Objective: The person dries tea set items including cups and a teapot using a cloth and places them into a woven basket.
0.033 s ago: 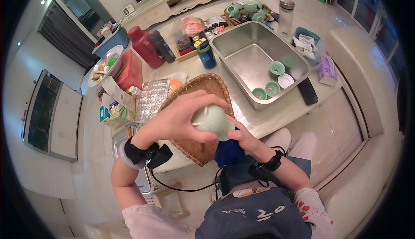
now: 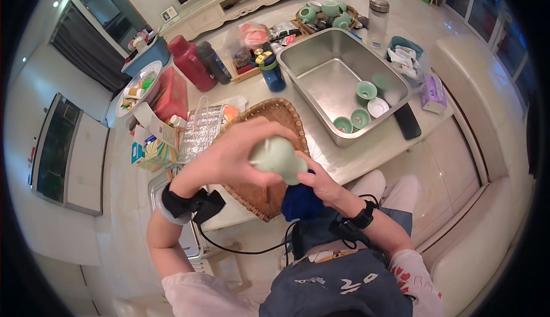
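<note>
1. Centre of the action: a pale green ceramic vessel [image 2: 279,157], rounded like a small teapot or jug, is held up in the air over the near edge of the woven basket tray [image 2: 275,113], in front of the person's chest.
2. The left hand [image 2: 238,151] wraps over it from the top and side, fingers curled round the body in a firm hold.
3. The right hand [image 2: 319,182] comes in from below with a dark blue cloth [image 2: 301,202] bunched under it, pressed against the vessel's lower side; the fingers are closed on cloth and ceramic together.
4. Judging by that, this piece is mid-wipe, neither set down nor finished.
5. Just beyond, the steel basin [image 2: 321,59] holds several small green cups [image 2: 360,117] and a white one [image 2: 378,107], so by the look of it a good share of the wares is yet to be handled.
6. Farther back, a tray of more green tea ware [image 2: 326,12] sits beside a clear jar [image 2: 377,22].
7. The basket tray looks bare where it shows, so little seems laid out yet.
</note>
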Tool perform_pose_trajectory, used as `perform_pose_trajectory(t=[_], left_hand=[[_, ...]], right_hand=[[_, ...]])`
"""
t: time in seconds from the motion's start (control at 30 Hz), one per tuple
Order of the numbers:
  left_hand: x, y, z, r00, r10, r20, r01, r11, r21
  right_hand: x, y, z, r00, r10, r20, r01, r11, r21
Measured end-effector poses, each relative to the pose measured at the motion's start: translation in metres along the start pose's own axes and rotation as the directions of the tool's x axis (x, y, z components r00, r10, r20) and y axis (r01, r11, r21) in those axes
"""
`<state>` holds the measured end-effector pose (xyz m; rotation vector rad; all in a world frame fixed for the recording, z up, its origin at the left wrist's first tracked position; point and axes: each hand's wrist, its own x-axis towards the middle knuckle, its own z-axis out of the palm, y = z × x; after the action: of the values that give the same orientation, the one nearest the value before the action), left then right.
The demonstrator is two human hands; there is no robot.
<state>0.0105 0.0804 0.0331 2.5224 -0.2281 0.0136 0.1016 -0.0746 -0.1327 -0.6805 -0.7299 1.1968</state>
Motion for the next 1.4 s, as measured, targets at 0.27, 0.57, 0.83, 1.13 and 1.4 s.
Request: perform_pose_trajectory(t=[0.27, 0.57, 0.83, 1.13, 1.4], left_hand=[[0.026, -0.136, -0.071, 0.845, -0.159, -0.511, 0.416, 0.795, 0.442], [0.070, -0.332, -0.053, 0.763, -0.332, -0.555, 0.548, 0.787, 0.283], [0.104, -0.376, -0.023, 0.750, -0.409, -0.520, 0.595, 0.761, 0.260], [0.105, -0.391, -0.014, 0.781, -0.401, -0.478, 0.560, 0.789, 0.252], [0.104, -0.396, -0.013, 0.768, -0.448, -0.458, 0.566, 0.809, 0.158]], right_hand=[[-0.027, -0.016, -0.029, 0.995, -0.102, 0.013, 0.102, 0.984, -0.144], [-0.059, -0.047, -0.046, 0.988, -0.070, -0.138, 0.061, 0.996, -0.065], [-0.061, -0.047, -0.072, 0.965, -0.050, -0.257, 0.046, 0.999, -0.022], [-0.054, -0.046, -0.080, 0.958, -0.085, -0.273, 0.079, 0.996, -0.033], [-0.053, -0.044, -0.082, 0.950, -0.084, -0.300, 0.084, 0.996, -0.015]])
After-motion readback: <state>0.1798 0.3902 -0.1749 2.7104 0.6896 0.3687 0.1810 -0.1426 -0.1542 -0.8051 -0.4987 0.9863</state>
